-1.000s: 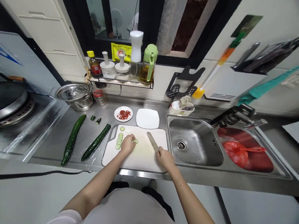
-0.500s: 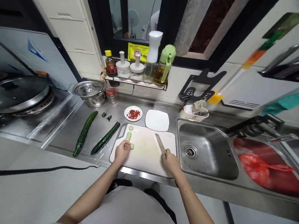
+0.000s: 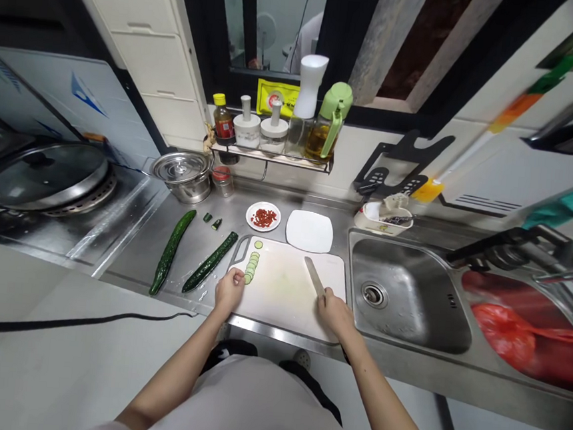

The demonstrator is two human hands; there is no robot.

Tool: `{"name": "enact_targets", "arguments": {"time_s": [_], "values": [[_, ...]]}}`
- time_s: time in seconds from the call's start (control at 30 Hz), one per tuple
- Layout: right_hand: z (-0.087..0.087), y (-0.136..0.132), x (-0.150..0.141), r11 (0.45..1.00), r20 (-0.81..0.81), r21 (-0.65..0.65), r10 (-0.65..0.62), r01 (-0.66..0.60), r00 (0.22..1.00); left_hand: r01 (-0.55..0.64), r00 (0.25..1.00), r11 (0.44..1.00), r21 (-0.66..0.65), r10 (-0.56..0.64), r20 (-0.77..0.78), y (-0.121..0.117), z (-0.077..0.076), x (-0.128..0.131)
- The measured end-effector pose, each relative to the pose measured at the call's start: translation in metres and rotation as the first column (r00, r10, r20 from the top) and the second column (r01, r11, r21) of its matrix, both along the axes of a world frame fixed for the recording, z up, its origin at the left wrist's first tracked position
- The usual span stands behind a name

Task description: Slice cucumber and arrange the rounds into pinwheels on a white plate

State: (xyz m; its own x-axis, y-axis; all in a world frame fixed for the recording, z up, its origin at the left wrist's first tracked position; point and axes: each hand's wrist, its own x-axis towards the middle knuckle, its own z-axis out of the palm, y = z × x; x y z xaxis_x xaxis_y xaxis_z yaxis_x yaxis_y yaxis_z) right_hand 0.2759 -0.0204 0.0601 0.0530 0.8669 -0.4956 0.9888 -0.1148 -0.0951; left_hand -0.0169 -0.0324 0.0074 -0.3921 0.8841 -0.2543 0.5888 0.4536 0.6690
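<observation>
Cucumber slices [image 3: 252, 265] are lying in an overlapping row toward the left side of the cutting board [image 3: 282, 315], with one slice resting apart beyond the far end; your left hand [image 3: 229, 290] is no longer working at mid-board as it was a second ago; it is now sitting at the row's near end, where the slice that was lying loose is lining up with the others; that is gathering the cut pieces to one side and leaving the middle free for the blade.

Your left fingers are curling loosely, and I cannot tell whether they are gripping a slice or only touching it; your right hand [image 3: 335, 313] is clasping the knife [image 3: 314, 275], whose blade is slanting away from you over the right part.

Your left hand is overlapping the left edge, with a dark cucumber [image 3: 210, 262] lying near it on the desk [image 3: 137, 255]; the near edge is running along the desk's front; the right edge is sitting just beside the sink [image 3: 420, 293]; a white square plate [image 3: 309, 231] is bounding the far side.
</observation>
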Motion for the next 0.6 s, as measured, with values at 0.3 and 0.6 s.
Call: {"name": "enact_targets", "arguments": {"time_s": [0.3, 0.6], "values": [[-0.003, 0.002, 0.002, 1.000, -0.012, -0.017, -0.011, 0.011, 1.000, 0.100, 0.975, 0.994, -0.042, -0.107, -0.196, -0.003, 0.004, 0.003], [-0.002, 0.003, 0.002, 1.000, -0.016, -0.020, -0.005, 0.005, 1.000, 0.070, 0.982, 0.994, 0.079, -0.055, -0.178, 0.012, 0.000, -0.003]]}}
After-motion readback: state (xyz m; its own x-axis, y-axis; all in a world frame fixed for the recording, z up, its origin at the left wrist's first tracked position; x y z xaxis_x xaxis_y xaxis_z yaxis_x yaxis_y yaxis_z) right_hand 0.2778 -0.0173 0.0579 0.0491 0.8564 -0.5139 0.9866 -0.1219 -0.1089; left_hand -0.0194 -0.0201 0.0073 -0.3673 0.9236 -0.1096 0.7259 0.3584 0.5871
